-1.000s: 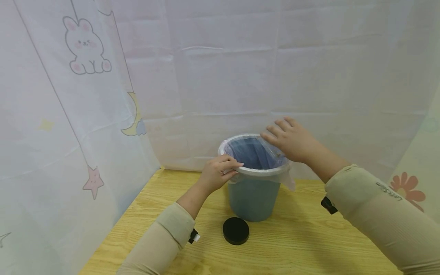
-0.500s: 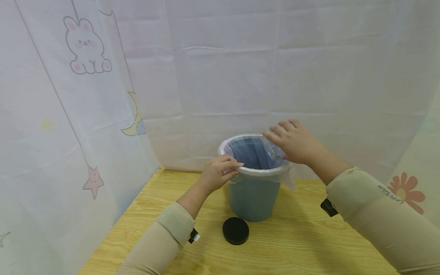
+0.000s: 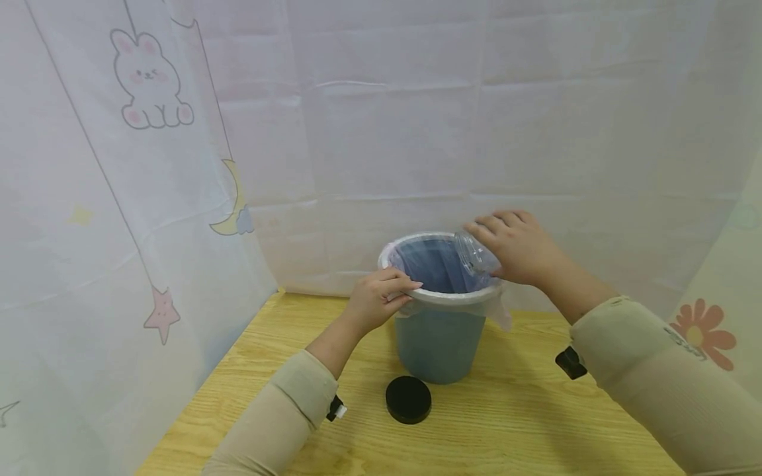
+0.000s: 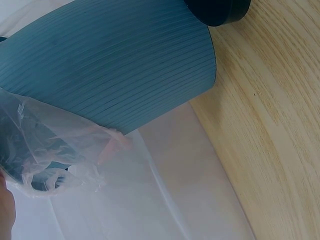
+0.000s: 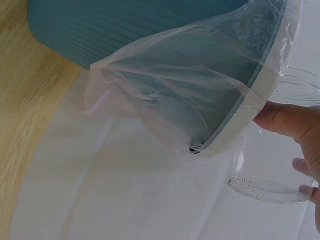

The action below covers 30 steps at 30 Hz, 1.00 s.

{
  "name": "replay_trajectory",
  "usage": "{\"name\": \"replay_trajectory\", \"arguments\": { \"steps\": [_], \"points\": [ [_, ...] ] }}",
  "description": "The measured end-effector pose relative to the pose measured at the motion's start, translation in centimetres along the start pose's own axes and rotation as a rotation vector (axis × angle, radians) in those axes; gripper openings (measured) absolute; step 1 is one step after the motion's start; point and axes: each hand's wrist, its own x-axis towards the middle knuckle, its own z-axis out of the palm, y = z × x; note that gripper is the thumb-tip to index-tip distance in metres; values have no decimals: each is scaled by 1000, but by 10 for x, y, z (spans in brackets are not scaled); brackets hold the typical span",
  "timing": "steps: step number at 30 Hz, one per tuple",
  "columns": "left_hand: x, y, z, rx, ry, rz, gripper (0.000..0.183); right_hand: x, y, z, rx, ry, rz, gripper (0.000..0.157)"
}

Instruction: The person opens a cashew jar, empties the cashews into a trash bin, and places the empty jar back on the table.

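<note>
A blue-green trash can (image 3: 440,344) stands upright on the table, its white rim (image 3: 452,299) covered by a thin clear bag (image 5: 165,85). My left hand (image 3: 378,301) grips the rim at the near left, fingers over the top. At the right side of the can, my right hand (image 3: 514,248) holds a clear jar (image 5: 270,165) tilted, its mouth over the can's opening. Small dark specks cling inside the jar near its base. In the left wrist view only the edge of the left hand (image 4: 6,210) shows. The can's bottom is hidden.
A round black lid (image 3: 408,400) lies on the wooden table (image 3: 506,423) in front of the can. Behind stands a pale cloth backdrop (image 3: 381,145) with printed cartoon figures, close to the can's far side.
My right hand has drawn slightly right and turned, so more of the clear jar shows over the rim. The left hand, can and lid have stayed put.
</note>
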Motion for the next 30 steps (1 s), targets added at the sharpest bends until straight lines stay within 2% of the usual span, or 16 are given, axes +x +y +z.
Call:
{"name": "replay_trajectory", "arguments": {
  "steps": [8,15,21,30],
  "points": [
    [-1,0,0,5,6,2,24,-8,1,-2,74,3,65,97],
    [0,1,-1,-13,7,1,24,-15,6,-3,113,59,122,99],
    [1,3,-3,-18,3,-3,24,-21,8,-4,161,72,172,100],
    [1,3,-3,-10,12,8,24,-29,5,-7,296,84,261,100]
  ]
}}
